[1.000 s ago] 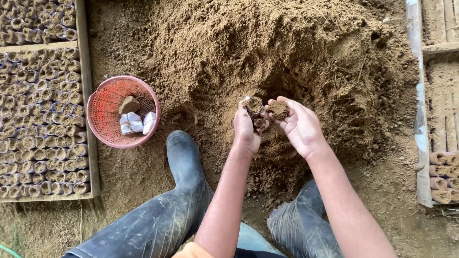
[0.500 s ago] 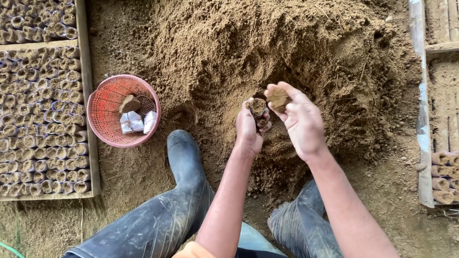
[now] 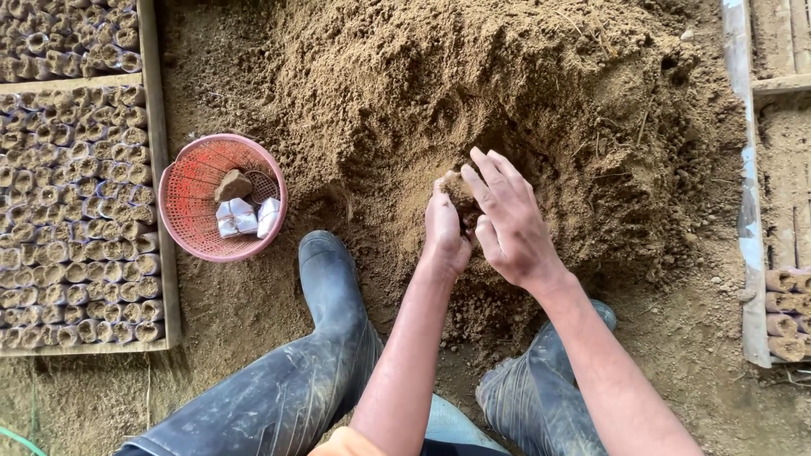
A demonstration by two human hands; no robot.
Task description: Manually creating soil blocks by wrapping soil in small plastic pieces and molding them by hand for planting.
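Left hand (image 3: pixel 443 232) is gripping a small soil-filled pot (image 3: pixel 452 181) at the soil heap's (image 3: pixel 507 76) near edge while right hand (image 3: pixel 507 224), fingers spread flat, is pressing it; trays (image 3: pixel 76 219) sitting mostly filled, pink basket (image 3: pixel 221 196) holding few empties.

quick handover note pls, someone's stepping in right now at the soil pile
Left hand holds a small pot at the soil pile. Right hand is open, flat over the pot, pressing soil in.
Pink basket, left of the left boot, holds a few folded pots.
Tray at far left is packed with filled pots.
Left to do: pot in hand not yet set in a tray.
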